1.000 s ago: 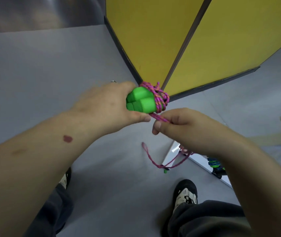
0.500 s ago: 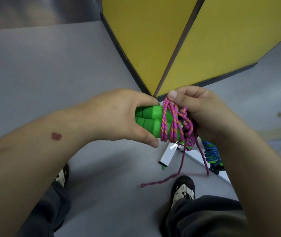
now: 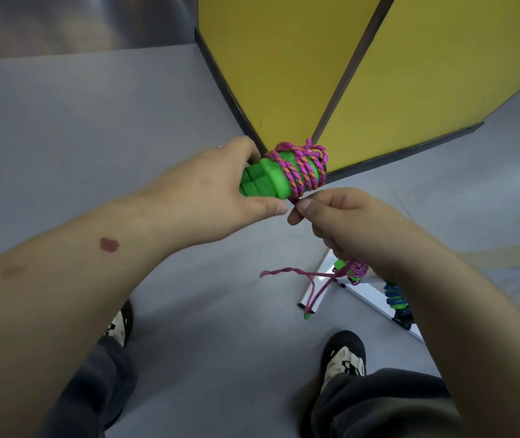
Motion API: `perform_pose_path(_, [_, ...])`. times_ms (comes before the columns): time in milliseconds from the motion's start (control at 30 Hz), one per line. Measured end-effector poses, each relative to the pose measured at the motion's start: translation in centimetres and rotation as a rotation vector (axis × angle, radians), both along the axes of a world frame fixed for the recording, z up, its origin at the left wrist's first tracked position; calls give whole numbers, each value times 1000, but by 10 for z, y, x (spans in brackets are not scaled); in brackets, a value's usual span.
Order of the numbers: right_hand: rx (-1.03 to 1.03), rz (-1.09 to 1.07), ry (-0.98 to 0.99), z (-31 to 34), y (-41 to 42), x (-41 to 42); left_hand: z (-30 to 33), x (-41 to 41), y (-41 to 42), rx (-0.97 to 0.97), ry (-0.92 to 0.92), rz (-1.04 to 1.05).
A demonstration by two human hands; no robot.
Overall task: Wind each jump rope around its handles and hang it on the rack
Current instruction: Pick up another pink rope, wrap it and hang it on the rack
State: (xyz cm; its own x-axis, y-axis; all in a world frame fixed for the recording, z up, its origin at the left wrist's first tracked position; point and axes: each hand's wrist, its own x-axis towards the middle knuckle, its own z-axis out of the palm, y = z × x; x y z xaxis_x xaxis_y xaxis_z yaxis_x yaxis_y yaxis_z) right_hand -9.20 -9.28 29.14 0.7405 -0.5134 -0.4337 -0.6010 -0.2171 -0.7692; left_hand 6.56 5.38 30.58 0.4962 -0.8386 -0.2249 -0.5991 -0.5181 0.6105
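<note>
L hand is gripping the green handles of the jump rope, fingers & thumb curled round the near end of the pair, thumb tip lying along the underside. The 2 handles are sitting side by side, pointing away & slightly up toward the yellow panels. The far half of the handles, beyond the grip, is carrying several turns of pink-orange braided rope, some crossing over each other.

R hand is pinching the rope between thumb & forefinger just below the wound part, right beside the L thumb tip; the other fingers are curled in. The strand is running taut from the lowest turn into that pinch. The loose tail is hanging out under the R hand, looping left and then dropping, blurred, to a small green end tip above the grey floor.

Behind the R wrist, a white rack piece is standing on the floor w/ another wound rope, pink on green, and a blue-wound one beside it; how they are attached can't be told. 2 shoes & dark trouser legs are showing at the bottom edge.
</note>
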Motion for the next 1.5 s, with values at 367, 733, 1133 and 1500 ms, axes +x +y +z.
perform_pose_path(367, [-109,271,-260,33,-2,-13,-2,-12,-4,182,-255,-190])
perform_pose_path(733, [446,-141,-336,11,-16,-9,9,-16,1,-10,161,-248])
perform_pose_path(1133, [207,-6,-108,10,-3,-2,9,-1,-2,-231,214,190])
perform_pose_path(1500, [-162,276,-221,38,0,-11,-3,-14,-6,140,-234,-170])
